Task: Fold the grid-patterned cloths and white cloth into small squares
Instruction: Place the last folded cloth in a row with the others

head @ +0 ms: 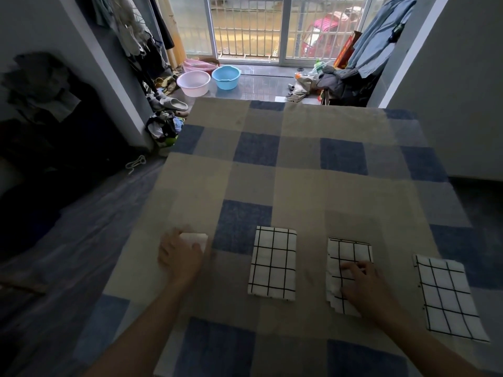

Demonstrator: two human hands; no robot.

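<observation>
Three folded white cloths with black grid lines lie in a row on a checked blue-and-beige cover. The left grid cloth (272, 262) lies flat and untouched. On the middle grid cloth (347, 254) rests my right hand (362, 284), fingers spread flat over its lower half. The right grid cloth (446, 295) lies alone near the cover's right edge. At the far left, a small folded white cloth (197, 238) sits under my left hand (182, 254), which presses on it and hides most of it.
The checked cover (299, 172) fills the middle of the view. Beyond its far edge stand a pink basin (193, 83) and a blue basin (226, 77) on the floor, with shoes and clothes piled left and right. A barred window is at the back.
</observation>
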